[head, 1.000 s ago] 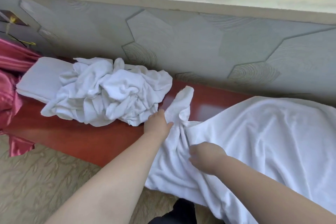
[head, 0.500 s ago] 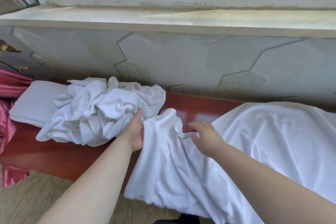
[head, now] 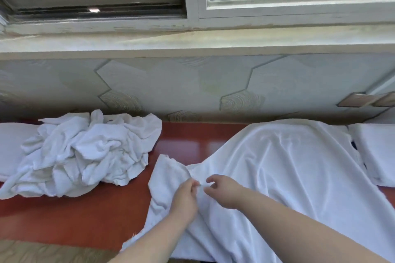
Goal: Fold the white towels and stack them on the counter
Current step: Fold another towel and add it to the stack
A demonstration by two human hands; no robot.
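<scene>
Bare counter (head: 81,215) runs along the front edge from the left end to the towel (head: 288,177). A second bare patch lies at the back edge between the heap (head: 85,156) and the towel. The two patches join through a narrow gap where the towel's corner nears the heap. The heap fills the back left, lying over the left stack (head: 10,145). The towel covers the right half and hangs over the front edge, and the right stack (head: 378,151) sits just beside it. The wall (head: 171,83) closes the back, with the sill (head: 192,42) jutting out above.

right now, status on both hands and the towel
Left hand and right hand both pinch the spread towel near its left end. Towel unfolded, draped over the counter. Crumpled pile close on the left.
</scene>
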